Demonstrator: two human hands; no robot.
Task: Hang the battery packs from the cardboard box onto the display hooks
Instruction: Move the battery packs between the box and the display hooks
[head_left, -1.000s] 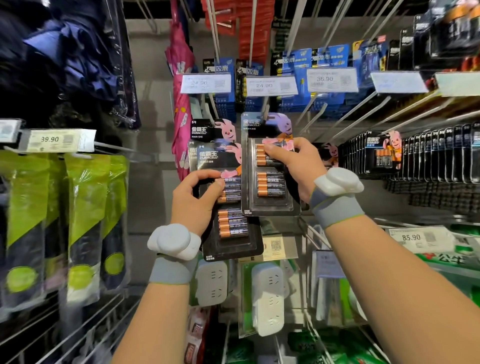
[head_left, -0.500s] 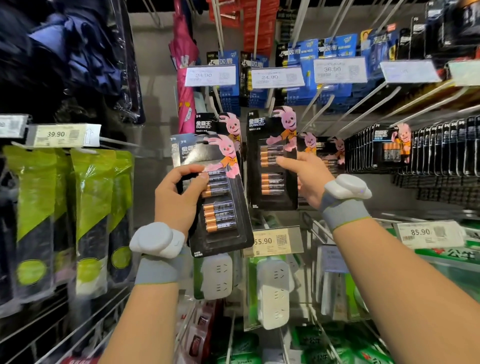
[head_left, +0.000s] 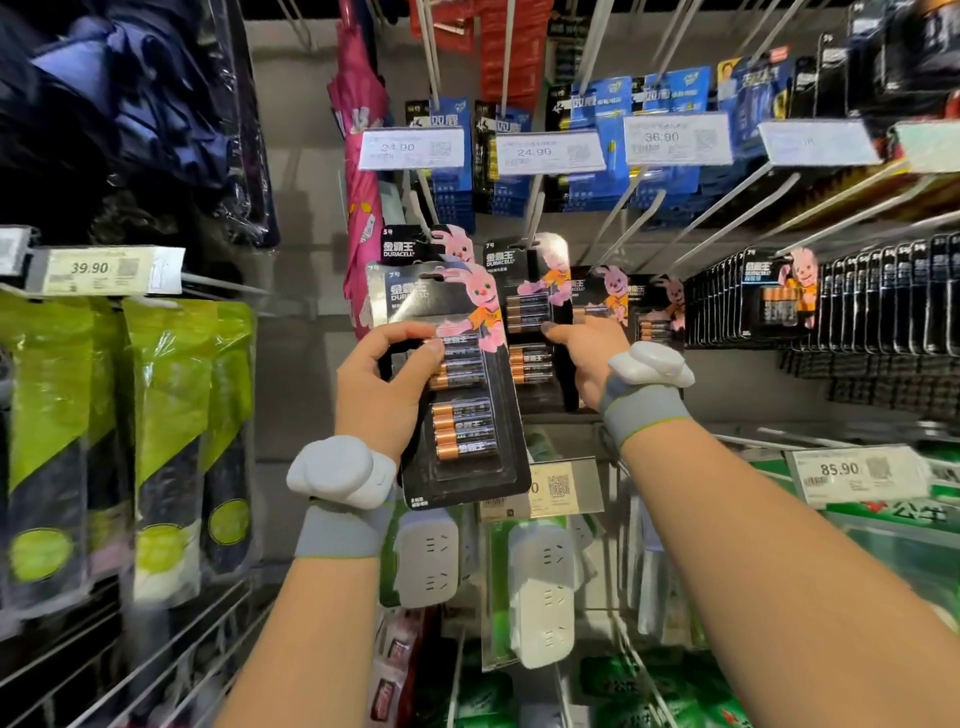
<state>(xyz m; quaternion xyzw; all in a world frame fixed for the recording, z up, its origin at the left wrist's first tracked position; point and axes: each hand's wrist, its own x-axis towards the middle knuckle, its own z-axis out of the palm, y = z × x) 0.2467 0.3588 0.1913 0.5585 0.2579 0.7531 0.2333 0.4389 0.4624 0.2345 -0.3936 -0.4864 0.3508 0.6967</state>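
Nearest: left hand (head_left: 382, 384), fingers clenched on a held pack (head_left: 457, 384), not yet hung. Just beyond: right hand (head_left: 584, 358), fingers resting against a hung pack (head_left: 530, 322) on its hook (head_left: 535, 215); grip or mere touch cannot be told. Cardboard box out of view, so remaining count unknown. Judged partly done: several packs on hooks, at least one left. Readable on packs: "DURACELL", size marks "7号" and "5号". Below: price tag (head_left: 857, 470) "85.90". Farther up: tags (head_left: 550, 151) "24.90", "36.90"; left tag (head_left: 104, 269) "39.90".
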